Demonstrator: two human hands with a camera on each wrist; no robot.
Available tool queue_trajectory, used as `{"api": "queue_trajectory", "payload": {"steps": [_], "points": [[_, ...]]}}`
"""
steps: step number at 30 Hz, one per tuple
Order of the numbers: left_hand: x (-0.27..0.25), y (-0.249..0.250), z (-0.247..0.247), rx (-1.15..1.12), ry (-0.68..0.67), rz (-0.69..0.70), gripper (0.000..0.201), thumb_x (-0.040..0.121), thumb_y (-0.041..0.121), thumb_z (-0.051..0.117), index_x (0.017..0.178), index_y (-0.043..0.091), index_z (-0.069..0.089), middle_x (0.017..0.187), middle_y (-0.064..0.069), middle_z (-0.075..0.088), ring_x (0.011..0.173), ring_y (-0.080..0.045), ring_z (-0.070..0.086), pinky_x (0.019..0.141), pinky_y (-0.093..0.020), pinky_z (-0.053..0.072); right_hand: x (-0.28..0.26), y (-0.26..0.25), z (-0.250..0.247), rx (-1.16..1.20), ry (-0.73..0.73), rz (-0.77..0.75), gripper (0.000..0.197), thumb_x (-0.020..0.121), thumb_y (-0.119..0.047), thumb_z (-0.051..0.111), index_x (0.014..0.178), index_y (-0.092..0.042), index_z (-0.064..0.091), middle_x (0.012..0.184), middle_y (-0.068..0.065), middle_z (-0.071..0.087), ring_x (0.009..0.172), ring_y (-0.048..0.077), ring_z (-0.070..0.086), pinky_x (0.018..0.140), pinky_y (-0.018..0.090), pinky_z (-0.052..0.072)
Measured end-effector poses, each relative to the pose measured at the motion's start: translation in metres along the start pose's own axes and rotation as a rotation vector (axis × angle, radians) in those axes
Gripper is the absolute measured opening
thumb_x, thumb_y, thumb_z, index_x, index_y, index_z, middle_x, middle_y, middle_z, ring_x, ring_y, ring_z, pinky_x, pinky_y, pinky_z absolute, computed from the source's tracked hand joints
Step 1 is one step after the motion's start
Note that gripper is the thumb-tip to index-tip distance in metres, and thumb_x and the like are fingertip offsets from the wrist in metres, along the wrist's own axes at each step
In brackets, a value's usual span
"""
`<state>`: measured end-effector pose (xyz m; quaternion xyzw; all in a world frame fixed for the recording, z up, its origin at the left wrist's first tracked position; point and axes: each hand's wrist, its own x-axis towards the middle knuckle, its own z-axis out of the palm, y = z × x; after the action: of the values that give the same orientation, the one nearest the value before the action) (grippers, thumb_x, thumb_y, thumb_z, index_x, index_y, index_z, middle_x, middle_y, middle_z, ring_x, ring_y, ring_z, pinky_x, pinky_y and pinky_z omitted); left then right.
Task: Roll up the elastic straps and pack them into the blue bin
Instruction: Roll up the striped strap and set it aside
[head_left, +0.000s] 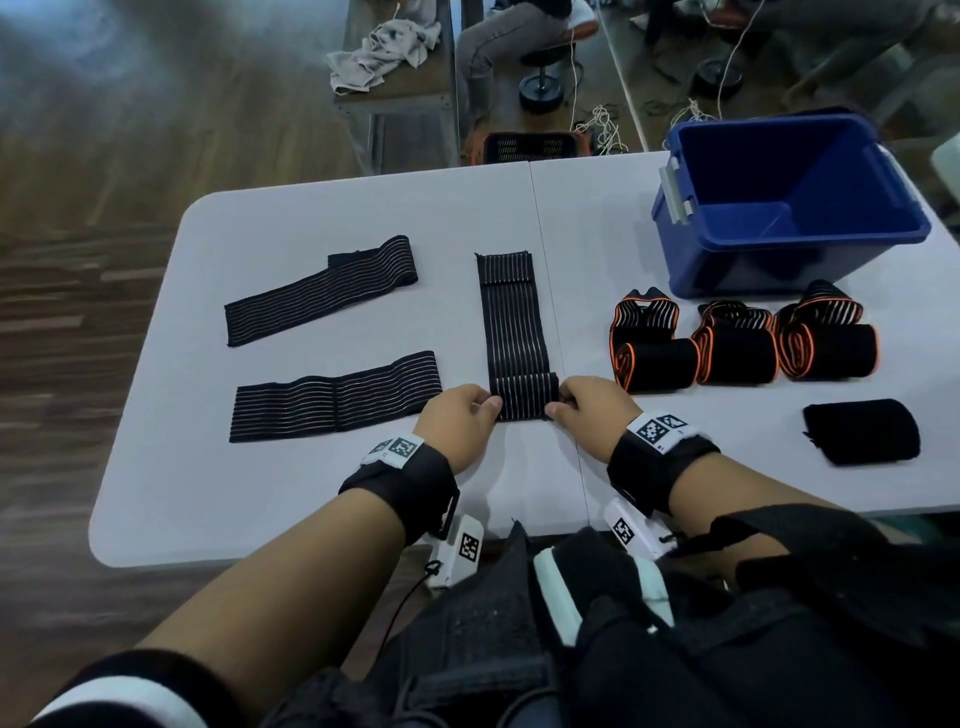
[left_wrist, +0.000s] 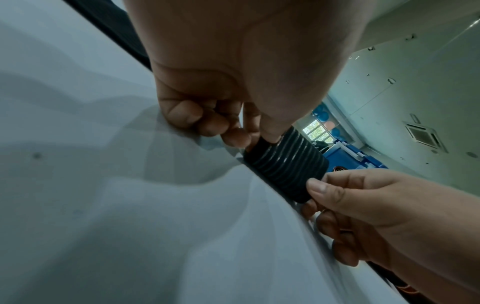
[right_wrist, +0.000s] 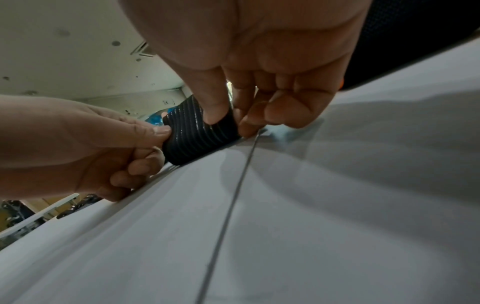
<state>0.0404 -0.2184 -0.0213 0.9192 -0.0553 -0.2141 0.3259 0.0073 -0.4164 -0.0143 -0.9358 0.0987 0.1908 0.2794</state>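
A white table (head_left: 322, 218), split by 1 centre seam, is set on dark wood-plank flooring (head_left: 78, 291). At 12 o'clock, a grey bench (head_left: 400, 98) bearing crumpled cloth (head_left: 382, 49) is seen, with a stool (head_left: 543, 78) at 1 o'clock. A ceiling vent (left_wrist: 423, 134) and a window (left_wrist: 318, 131) are shown in the left wrist view.

The black white-striped elastic strap (head_left: 511, 332) lies lengthwise at table centre, its near end rolled. The open blue bin (head_left: 784, 208) stands upright at two o'clock.

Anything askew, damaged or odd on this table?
Nothing stands out. Both hands, left hand and right hand, pinch the roll starting on the middle strap; the blue bin stands upright on the table.
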Motion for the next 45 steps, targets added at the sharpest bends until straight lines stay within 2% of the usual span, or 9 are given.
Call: {"api": "queue_trajectory", "payload": {"steps": [9, 12, 15, 19, 24, 31, 34, 39, 45], "points": [[0.002, 0.000, -0.002, 0.017, 0.090, -0.004, 0.022, 0.096, 0.042, 0.059, 0.094, 0.020, 0.058, 0.079, 0.001, 0.068, 0.077, -0.015, 0.062, 0.066, -0.031, 0.043, 0.005, -0.003, 0.000, 0.039, 0.036, 0.060, 0.047, 0.093, -0.043, 0.058, 0.058, -0.012, 0.053, 0.060, 0.008, 0.055, 0.062, 0.026, 0.056, 0.056, 0.032, 0.039], [0.000, 0.002, -0.006, 0.043, 0.125, 0.116, 0.022, 0.094, 0.036, 0.063, 0.108, 0.024, 0.051, 0.070, -0.001, 0.063, 0.067, -0.016, 0.060, 0.061, -0.031, 0.044, 0.002, -0.004, 0.000, 0.082, 0.103, 0.053, 0.024, 0.091, -0.038, 0.063, 0.091, -0.017, 0.053, 0.082, -0.003, 0.059, 0.076, 0.018, 0.057, 0.067, 0.032, 0.044], [0.002, 0.002, -0.007, 0.160, 0.115, 0.202, 0.026, 0.098, 0.037, 0.056, 0.121, 0.025, 0.055, 0.081, 0.006, 0.061, 0.078, -0.015, 0.058, 0.069, -0.031, 0.042, 0.001, -0.005, 0.002, 0.033, 0.149, -0.083, 0.034, 0.091, -0.031, 0.063, 0.118, -0.020, 0.045, 0.100, -0.001, 0.053, 0.087, 0.022, 0.058, 0.074, 0.034, 0.047], [0.004, -0.002, -0.007, 0.205, 0.074, 0.214, 0.035, 0.100, 0.026, 0.045, 0.135, 0.026, 0.053, 0.098, -0.002, 0.071, 0.094, -0.022, 0.064, 0.079, -0.032, 0.047, 0.005, -0.006, -0.001, -0.093, 0.083, -0.109, 0.047, 0.091, -0.042, 0.062, 0.131, -0.022, 0.048, 0.113, 0.002, 0.052, 0.100, 0.024, 0.058, 0.082, 0.036, 0.049], [0.004, -0.007, -0.011, 0.285, -0.048, 0.244, 0.060, 0.090, 0.023, 0.051, 0.147, 0.028, 0.033, 0.083, 0.005, 0.061, 0.077, -0.018, 0.059, 0.068, -0.032, 0.046, 0.007, 0.000, -0.002, -0.116, 0.021, -0.103, 0.062, 0.085, -0.030, 0.071, 0.139, -0.027, 0.043, 0.112, 0.002, 0.050, 0.100, 0.023, 0.058, 0.083, 0.035, 0.050], [0.017, 0.001, -0.012, 0.071, 0.010, 0.081, 0.034, 0.101, 0.041, 0.048, 0.126, 0.020, 0.058, 0.088, 0.001, 0.070, 0.085, -0.019, 0.065, 0.072, -0.030, 0.045, 0.024, -0.006, -0.009, 0.065, 0.063, -0.011, 0.019, 0.096, -0.036, 0.055, 0.101, -0.020, 0.064, 0.097, 0.002, 0.058, 0.089, 0.020, 0.056, 0.074, 0.029, 0.039], [0.020, 0.005, -0.012, 0.041, 0.006, 0.019, 0.034, 0.101, 0.044, 0.048, 0.109, 0.016, 0.067, 0.090, 0.002, 0.067, 0.090, -0.019, 0.061, 0.075, -0.026, 0.039, 0.024, -0.009, -0.009, 0.092, 0.055, 0.030, 0.030, 0.099, -0.037, 0.050, 0.077, -0.017, 0.057, 0.078, 0.002, 0.057, 0.078, 0.022, 0.055, 0.060, 0.030, 0.033], [0.023, 0.002, -0.010, 0.077, 0.040, -0.018, 0.040, 0.097, 0.046, 0.054, 0.082, 0.013, 0.070, 0.073, 0.003, 0.065, 0.075, -0.017, 0.060, 0.064, -0.028, 0.037, 0.022, -0.012, -0.009, 0.059, 0.075, 0.054, 0.035, 0.099, -0.041, 0.051, 0.079, -0.014, 0.062, 0.077, 0.003, 0.062, 0.077, 0.023, 0.057, 0.065, 0.031, 0.039], [0.019, 0.002, -0.012, 0.090, 0.126, 0.050, 0.023, 0.091, 0.042, 0.063, 0.088, 0.021, 0.054, 0.079, 0.004, 0.064, 0.075, -0.015, 0.059, 0.065, -0.031, 0.043, 0.020, -0.017, -0.009, 0.090, 0.122, 0.102, 0.028, 0.094, -0.040, 0.058, 0.085, -0.014, 0.055, 0.082, 0.006, 0.064, 0.078, 0.025, 0.061, 0.065, 0.033, 0.043]]}}
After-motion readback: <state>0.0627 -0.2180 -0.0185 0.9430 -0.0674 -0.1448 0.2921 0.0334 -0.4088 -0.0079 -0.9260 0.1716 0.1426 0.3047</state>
